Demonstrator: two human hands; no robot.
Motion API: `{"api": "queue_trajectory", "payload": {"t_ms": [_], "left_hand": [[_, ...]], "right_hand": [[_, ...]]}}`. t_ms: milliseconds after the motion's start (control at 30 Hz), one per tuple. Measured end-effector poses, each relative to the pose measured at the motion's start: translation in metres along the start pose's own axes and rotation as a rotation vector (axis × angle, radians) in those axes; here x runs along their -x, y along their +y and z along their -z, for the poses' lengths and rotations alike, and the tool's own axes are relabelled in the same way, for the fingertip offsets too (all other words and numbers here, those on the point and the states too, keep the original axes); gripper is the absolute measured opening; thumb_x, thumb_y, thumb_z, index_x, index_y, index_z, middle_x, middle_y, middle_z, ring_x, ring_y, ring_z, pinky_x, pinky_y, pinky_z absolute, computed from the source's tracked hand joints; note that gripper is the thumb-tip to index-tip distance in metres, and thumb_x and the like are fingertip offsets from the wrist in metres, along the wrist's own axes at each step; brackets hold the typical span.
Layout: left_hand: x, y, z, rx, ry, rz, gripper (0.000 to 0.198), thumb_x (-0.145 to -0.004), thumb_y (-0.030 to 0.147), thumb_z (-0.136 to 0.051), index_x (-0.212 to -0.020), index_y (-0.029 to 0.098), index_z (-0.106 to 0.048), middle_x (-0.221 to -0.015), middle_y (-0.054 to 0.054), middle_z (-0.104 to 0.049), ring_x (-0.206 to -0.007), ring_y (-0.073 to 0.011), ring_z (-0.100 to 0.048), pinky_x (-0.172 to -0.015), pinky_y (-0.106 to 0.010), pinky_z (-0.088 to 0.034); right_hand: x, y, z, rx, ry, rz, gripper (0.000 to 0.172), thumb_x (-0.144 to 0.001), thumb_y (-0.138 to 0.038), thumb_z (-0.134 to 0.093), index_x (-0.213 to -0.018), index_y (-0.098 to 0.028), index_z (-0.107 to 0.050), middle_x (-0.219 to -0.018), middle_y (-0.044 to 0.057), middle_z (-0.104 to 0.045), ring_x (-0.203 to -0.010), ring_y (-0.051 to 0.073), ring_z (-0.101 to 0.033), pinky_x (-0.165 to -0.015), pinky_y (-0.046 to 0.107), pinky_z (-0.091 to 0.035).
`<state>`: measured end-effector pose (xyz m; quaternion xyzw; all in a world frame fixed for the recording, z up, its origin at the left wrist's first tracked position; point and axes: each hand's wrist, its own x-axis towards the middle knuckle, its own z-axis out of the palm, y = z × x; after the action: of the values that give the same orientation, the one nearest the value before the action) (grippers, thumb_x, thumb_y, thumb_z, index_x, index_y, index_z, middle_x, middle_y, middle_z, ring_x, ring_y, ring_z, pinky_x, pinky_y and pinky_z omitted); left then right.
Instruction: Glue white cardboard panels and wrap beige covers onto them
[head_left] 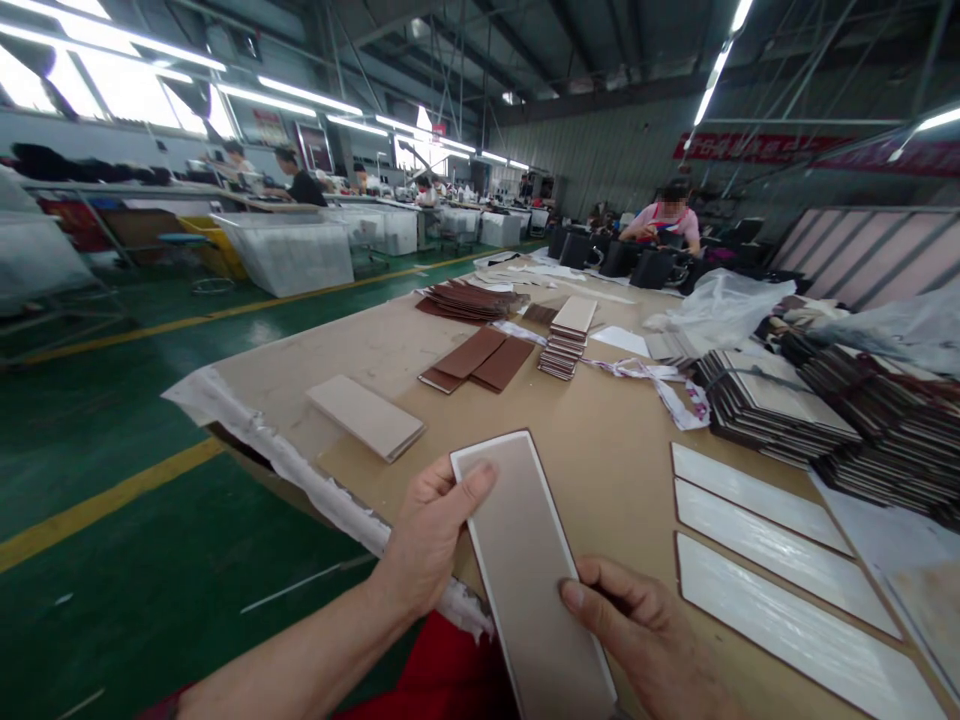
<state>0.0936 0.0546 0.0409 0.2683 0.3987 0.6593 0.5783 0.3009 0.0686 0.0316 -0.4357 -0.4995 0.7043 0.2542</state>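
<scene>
A long beige panel [525,540] with a white border and a thin dark edge is held tilted over the table's near edge. My left hand [427,530] grips its upper left side, thumb flat on the beige face and fingers behind. On its right long side, my right hand [630,620] pinches the edge between thumb and curled fingers. To the left on the table lies another beige panel [366,412]. At the right, three dark-edged panels with glossy white faces [787,570] lie in a row.
The tan-covered table [600,470] has a crumpled white edge [300,480] at left. Farther back are brown panels [480,358], a stack of light strips [568,335] and a patterned ribbon [675,390]. Dark-edged stacks [776,400] stand at right. A co-worker [667,220] is at the far end.
</scene>
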Motion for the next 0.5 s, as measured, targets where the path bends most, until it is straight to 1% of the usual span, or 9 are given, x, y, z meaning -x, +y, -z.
{"api": "queue_trajectory", "payload": {"t_ms": [67, 167, 233, 267, 367, 433, 500], "left_hand": [[-0.004, 0.003, -0.004, 0.033, 0.026, -0.041, 0.033, -0.08, 0.043, -0.076, -0.094, 0.014, -0.073, -0.075, -0.005, -0.073, -0.063, -0.0159, -0.065, -0.06, -0.025, -0.054], [-0.009, 0.0, -0.006, 0.038, 0.051, -0.103, 0.031, -0.076, 0.042, -0.08, -0.086, 0.013, -0.074, -0.073, -0.005, -0.073, -0.062, -0.0148, -0.065, -0.06, -0.023, -0.052], [-0.012, -0.004, -0.005, 0.047, 0.068, -0.108, 0.03, -0.074, 0.04, -0.082, -0.082, 0.013, -0.073, -0.072, -0.004, -0.073, -0.06, -0.014, -0.064, -0.058, -0.022, -0.051], [-0.013, -0.005, -0.005, 0.055, 0.064, -0.089, 0.029, -0.073, 0.039, -0.082, -0.082, 0.013, -0.073, -0.071, -0.004, -0.073, -0.059, -0.0138, -0.063, -0.058, -0.022, -0.05], [-0.018, -0.005, -0.007, 0.086, 0.032, -0.045, 0.031, -0.077, 0.044, -0.078, -0.082, 0.013, -0.074, -0.071, -0.003, -0.072, -0.06, -0.0137, -0.063, -0.059, -0.022, -0.05], [-0.019, -0.004, -0.009, 0.092, 0.012, -0.07, 0.037, -0.083, 0.051, -0.071, -0.084, 0.014, -0.074, -0.073, -0.003, -0.072, -0.064, -0.0141, -0.064, -0.06, -0.022, -0.05], [-0.02, -0.003, -0.011, 0.068, -0.004, -0.103, 0.041, -0.085, 0.055, -0.068, -0.083, 0.014, -0.073, -0.074, -0.003, -0.072, -0.063, -0.0135, -0.063, -0.06, -0.022, -0.049]], "right_hand": [[0.001, 0.008, 0.001, -0.011, 0.008, 0.013, 0.042, -0.076, -0.06, -0.074, -0.085, -0.018, -0.073, -0.074, 0.003, -0.069, -0.061, 0.015, -0.058, -0.057, 0.025, -0.043], [0.002, 0.017, 0.0, -0.01, 0.015, 0.019, 0.042, -0.076, -0.06, -0.073, -0.084, -0.019, -0.072, -0.07, 0.002, -0.066, -0.059, 0.015, -0.057, -0.055, 0.025, -0.042], [0.003, 0.019, -0.002, -0.026, 0.019, 0.028, 0.041, -0.076, -0.059, -0.073, -0.083, -0.018, -0.071, -0.068, 0.001, -0.065, -0.057, 0.014, -0.055, -0.053, 0.023, -0.041], [0.004, 0.019, -0.003, -0.046, 0.021, 0.03, 0.041, -0.077, -0.058, -0.074, -0.081, -0.018, -0.07, -0.068, 0.001, -0.064, -0.055, 0.013, -0.054, -0.052, 0.023, -0.04], [0.005, 0.017, -0.005, -0.121, 0.047, 0.018, 0.04, -0.076, -0.057, -0.075, -0.082, -0.018, -0.069, -0.068, 0.001, -0.066, -0.053, 0.012, -0.054, -0.051, 0.022, -0.04], [0.004, 0.015, -0.005, -0.133, 0.078, 0.022, 0.041, -0.074, -0.058, -0.077, -0.082, -0.018, -0.07, -0.069, 0.002, -0.067, -0.056, 0.014, -0.057, -0.053, 0.023, -0.043], [0.004, 0.014, -0.005, -0.132, 0.091, 0.037, 0.04, -0.073, -0.058, -0.078, -0.081, -0.019, -0.071, -0.068, 0.001, -0.067, -0.058, 0.015, -0.059, -0.056, 0.024, -0.045]]}}
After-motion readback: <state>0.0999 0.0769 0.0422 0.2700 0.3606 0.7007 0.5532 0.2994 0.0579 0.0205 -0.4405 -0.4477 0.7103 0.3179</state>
